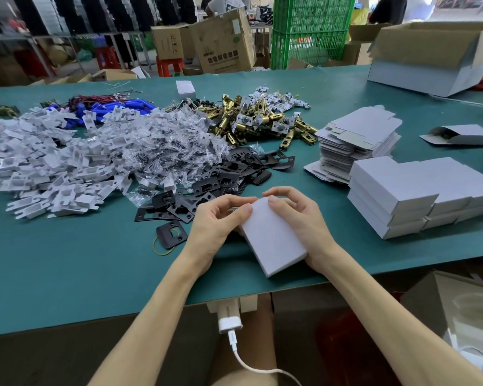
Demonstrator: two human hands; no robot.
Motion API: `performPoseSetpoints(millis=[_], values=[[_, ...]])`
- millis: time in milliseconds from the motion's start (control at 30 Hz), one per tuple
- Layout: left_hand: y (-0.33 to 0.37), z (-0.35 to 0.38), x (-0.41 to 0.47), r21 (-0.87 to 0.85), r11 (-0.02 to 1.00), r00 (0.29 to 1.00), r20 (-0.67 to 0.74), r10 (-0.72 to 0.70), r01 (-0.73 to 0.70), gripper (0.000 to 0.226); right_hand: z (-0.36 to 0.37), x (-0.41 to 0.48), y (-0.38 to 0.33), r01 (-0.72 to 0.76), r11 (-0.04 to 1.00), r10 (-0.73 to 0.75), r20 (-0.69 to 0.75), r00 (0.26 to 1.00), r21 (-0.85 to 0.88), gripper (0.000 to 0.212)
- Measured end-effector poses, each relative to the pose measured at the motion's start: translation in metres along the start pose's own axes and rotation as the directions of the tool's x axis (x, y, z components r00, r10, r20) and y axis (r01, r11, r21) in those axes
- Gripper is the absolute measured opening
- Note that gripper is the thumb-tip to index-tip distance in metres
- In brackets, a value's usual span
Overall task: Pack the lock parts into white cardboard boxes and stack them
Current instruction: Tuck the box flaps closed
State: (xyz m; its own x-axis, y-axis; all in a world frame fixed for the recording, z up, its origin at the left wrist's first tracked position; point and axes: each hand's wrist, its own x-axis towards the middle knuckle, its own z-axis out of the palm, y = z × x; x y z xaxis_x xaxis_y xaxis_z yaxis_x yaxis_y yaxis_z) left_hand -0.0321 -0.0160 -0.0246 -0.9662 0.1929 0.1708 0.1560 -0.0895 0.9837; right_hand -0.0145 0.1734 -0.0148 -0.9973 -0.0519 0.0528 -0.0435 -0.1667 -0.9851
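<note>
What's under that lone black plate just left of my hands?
A yellow rubber band: part shows through the plate's hole, part loops out onto the mat at its near-left edge. The rest, beneath the plate, is hidden.

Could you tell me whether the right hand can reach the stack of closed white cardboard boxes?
Probably yes: only green table lies between the right hand and the stack of closed white cardboard boxes, though it holds a white box.

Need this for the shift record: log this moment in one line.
white box: closed | left hand: grips far end | right hand: grips right side | box stack: at right
</note>
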Motion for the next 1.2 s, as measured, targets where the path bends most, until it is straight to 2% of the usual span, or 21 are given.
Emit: performPoseSetpoints(millis=[233, 433, 533, 733, 833, 933, 1033, 1133, 1200], values=[[0.001, 0.000, -0.001, -0.024, 1.000, 1.000, 0.030, -0.009, 0.010, 0.018, 0.001, -0.001, -0.001, 0.001, 1.000, -0.001, -0.026, 1.000, 0.009, 0.010], [0.000, 0.002, 0.000, -0.080, 0.996, 1.000, 0.000, -0.031, 0.031, 0.022, 0.002, 0.000, 0.000, 0.023, 1.000, -0.022, -0.152, 0.988, 0.007, 0.011], [0.000, 0.001, 0.000, -0.104, 0.994, 0.999, 0.002, -0.033, 0.033, 0.021, 0.002, 0.000, 0.000, 0.023, 1.000, -0.025, -0.161, 0.987, -0.012, 0.011], [0.001, 0.001, 0.000, -0.102, 0.995, 1.000, 0.001, -0.013, 0.013, 0.021, 0.003, 0.001, 0.002, 0.013, 0.996, -0.028, -0.169, 0.985, -0.085, 0.010], [0.001, 0.001, 0.000, -0.113, 0.994, 1.000, -0.026, -0.012, 0.009, 0.020, 0.008, 0.002, 0.000, 0.017, 0.978, -0.060, -0.206, 0.977, -0.206, 0.013], [-0.001, 0.001, 0.000, -0.122, 0.992, 0.999, -0.045, -0.021, 0.015, 0.018, 0.012, -0.001, -0.005, 0.009, 0.899, -0.135, -0.257, 0.957, -0.438, 0.026], [-0.001, 0.000, 0.000, -0.111, 0.994, 0.998, -0.063, -0.027, 0.020, 0.017, 0.016, -0.017, -0.013, 0.046, 0.754, -0.199, -0.161, 0.967, -0.656, 0.059], [-0.002, 0.000, 0.000, -0.118, 0.993, 0.996, -0.081, -0.033, 0.023, 0.021, 0.026, -0.036, -0.019, 0.064, 0.530, -0.122, -0.001, 0.993, -0.845, 0.098], [-0.001, 0.000, 0.001, -0.138, 0.990, 0.996, -0.075, -0.042, 0.031, 0.024, 0.032, -0.042, -0.021, 0.065, 0.411, -0.063, 0.043, 0.997, -0.909, 0.109]])
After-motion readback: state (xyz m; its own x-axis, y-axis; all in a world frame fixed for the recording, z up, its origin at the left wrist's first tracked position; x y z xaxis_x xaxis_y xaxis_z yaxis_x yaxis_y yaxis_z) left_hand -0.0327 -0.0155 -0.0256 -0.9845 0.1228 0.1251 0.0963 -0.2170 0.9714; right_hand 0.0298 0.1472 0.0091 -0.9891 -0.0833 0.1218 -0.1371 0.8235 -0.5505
